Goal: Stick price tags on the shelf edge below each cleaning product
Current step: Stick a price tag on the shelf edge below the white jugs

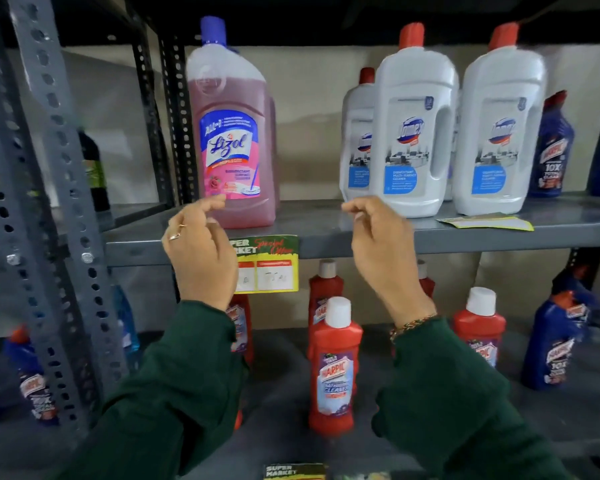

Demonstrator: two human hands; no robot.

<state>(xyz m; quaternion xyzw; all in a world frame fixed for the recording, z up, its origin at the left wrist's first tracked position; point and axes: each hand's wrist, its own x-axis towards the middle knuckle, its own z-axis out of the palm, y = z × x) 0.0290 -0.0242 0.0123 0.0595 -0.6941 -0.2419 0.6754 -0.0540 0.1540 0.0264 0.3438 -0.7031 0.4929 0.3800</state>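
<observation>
Head view: glossy rectangular price tag (pixel 267 263) on steel shelf edge (pixel 430 242).

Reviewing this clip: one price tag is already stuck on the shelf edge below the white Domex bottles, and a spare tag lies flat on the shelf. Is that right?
Not quite. The head view shows the stuck price tag on the shelf edge below the pink Lizol bottle, not below the white Domex bottles. The edge under those is still bare. The spare tag does lie flat on the shelf, in front of them.
</observation>
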